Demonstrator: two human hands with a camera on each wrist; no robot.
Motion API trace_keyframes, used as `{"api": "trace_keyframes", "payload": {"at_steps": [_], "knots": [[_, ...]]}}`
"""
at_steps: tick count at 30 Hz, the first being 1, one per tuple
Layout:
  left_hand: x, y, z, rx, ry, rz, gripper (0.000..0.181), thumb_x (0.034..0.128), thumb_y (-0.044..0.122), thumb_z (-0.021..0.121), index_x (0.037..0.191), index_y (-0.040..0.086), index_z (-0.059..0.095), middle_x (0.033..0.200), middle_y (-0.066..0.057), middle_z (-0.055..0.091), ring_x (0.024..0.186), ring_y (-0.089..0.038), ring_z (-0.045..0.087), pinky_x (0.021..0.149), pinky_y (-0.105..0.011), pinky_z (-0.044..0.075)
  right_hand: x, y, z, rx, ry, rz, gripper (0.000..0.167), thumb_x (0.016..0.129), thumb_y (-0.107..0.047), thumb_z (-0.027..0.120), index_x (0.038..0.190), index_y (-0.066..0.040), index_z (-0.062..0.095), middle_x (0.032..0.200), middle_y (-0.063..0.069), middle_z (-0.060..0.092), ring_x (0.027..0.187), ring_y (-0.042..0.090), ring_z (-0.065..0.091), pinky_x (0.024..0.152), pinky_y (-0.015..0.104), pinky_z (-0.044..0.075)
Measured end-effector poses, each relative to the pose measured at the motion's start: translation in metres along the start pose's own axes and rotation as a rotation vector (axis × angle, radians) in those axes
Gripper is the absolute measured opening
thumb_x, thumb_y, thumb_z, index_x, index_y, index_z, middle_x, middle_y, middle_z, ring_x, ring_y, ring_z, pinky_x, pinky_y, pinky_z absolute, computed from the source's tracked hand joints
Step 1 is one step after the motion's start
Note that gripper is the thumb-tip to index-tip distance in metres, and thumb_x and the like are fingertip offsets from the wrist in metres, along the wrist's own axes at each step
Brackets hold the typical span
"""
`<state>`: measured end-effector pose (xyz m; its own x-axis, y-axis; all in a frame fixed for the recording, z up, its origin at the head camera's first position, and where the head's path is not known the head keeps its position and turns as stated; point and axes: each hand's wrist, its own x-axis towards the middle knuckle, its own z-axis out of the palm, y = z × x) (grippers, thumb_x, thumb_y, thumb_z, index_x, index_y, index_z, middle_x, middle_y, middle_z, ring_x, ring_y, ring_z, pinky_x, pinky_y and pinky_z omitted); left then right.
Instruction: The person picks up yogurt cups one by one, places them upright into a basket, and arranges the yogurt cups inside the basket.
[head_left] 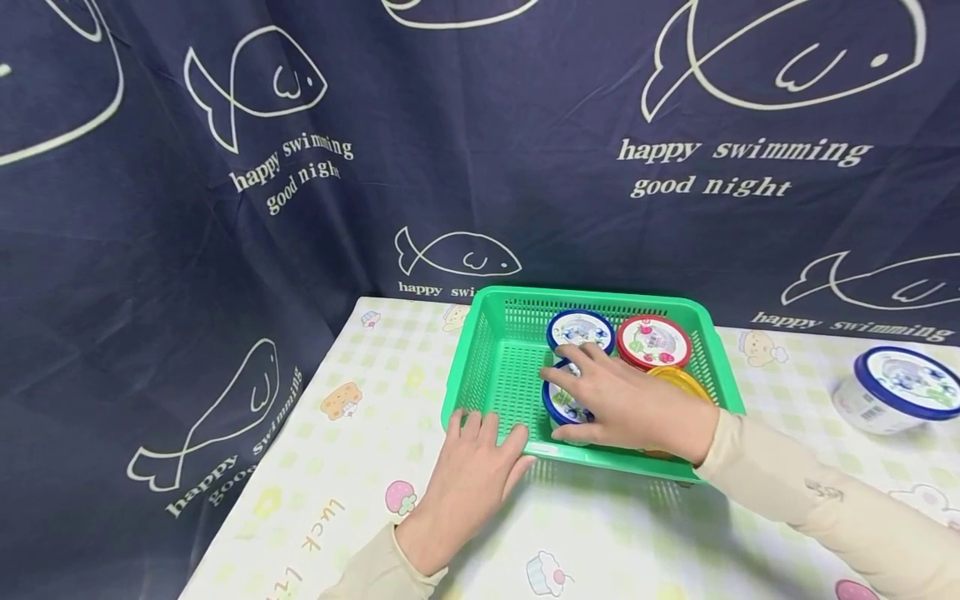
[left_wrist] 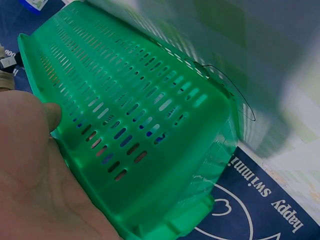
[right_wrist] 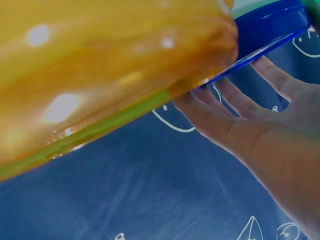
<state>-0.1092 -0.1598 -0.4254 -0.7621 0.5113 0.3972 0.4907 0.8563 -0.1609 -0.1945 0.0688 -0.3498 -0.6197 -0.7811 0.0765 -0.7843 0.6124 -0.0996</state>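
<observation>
A green perforated plastic basket [head_left: 585, 294] stands on the table. My left hand [head_left: 474, 467] holds its near rim at the left, fingers over the edge and thumb outside; the left wrist view shows the basket's outer wall [left_wrist: 165, 185], with the fingertips hidden. My right hand [head_left: 630, 398] reaches into the basket with spread fingers touching the lid of the nearer blue-lidded tub [head_left: 558, 404]. Behind that tub is another blue-lidded tub [head_left: 581, 327], with a red-lidded tub [head_left: 654, 342] to its right. A yellow tub [head_left: 684, 380] is partly hidden beneath my right hand.
Outside the basket, at the far right, a blue-lidded white tub [head_left: 885, 400] stands on the patterned tablecloth [head_left: 375, 475]. A dark blue curtain [head_left: 450, 167] with fish drawings hangs behind the table and along its left side.
</observation>
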Motion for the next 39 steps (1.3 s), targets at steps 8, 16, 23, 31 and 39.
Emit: {"api": "trace_keyframes", "payload": {"at_steps": [8,16,23,31,39], "knots": [[0.0,0.0,0.0,0.004,-0.007,-0.008,0.032,0.1052,0.047,0.036,0.106,0.018,0.05,0.083,-0.005,0.051,0.082,-0.03,0.056,0.092,-0.051,0.042,-0.001,-0.002,0.009,-0.003,-0.016,0.0,0.075,0.085,-0.056,0.071,0.142,-0.011,0.053,0.145,0.022,0.047,0.129,0.046,0.046,0.101,0.059,0.044],[0.0,0.0,0.0,-0.009,-0.018,-0.009,0.032,0.1054,0.047,0.035,0.106,0.018,0.049,0.083,-0.005,0.051,0.084,-0.03,0.056,0.091,-0.051,0.042,-0.002,-0.002,0.015,-0.029,-0.025,-0.005,0.072,0.087,-0.051,0.073,0.141,-0.009,0.052,0.142,0.024,0.049,0.128,0.047,0.048,0.096,0.06,0.048],[-0.001,0.0,-0.001,-0.015,-0.021,-0.014,0.034,0.1061,0.048,0.032,0.106,0.019,0.05,0.084,-0.005,0.052,0.085,-0.03,0.056,0.093,-0.053,0.042,-0.003,-0.002,0.017,-0.044,-0.053,0.01,0.075,0.087,-0.054,0.07,0.144,-0.01,0.049,0.143,0.023,0.048,0.127,0.046,0.048,0.096,0.06,0.047],[0.001,0.001,-0.002,-0.032,-0.018,-0.012,0.034,0.1062,0.047,0.032,0.105,0.018,0.049,0.084,-0.006,0.051,0.085,-0.031,0.055,0.093,-0.053,0.041,-0.008,0.0,0.009,-0.037,-0.036,0.023,0.074,0.088,-0.06,0.065,0.143,-0.012,0.052,0.144,0.02,0.048,0.131,0.045,0.045,0.099,0.063,0.044],[0.0,0.001,-0.002,0.011,-0.044,-0.021,0.033,0.1048,0.049,0.035,0.109,0.021,0.051,0.088,-0.005,0.053,0.091,-0.03,0.057,0.097,-0.054,0.041,-0.02,-0.004,0.001,-0.069,0.04,0.005,0.074,0.087,-0.058,0.067,0.143,-0.012,0.052,0.14,0.018,0.051,0.123,0.039,0.051,0.098,0.056,0.047]]}}
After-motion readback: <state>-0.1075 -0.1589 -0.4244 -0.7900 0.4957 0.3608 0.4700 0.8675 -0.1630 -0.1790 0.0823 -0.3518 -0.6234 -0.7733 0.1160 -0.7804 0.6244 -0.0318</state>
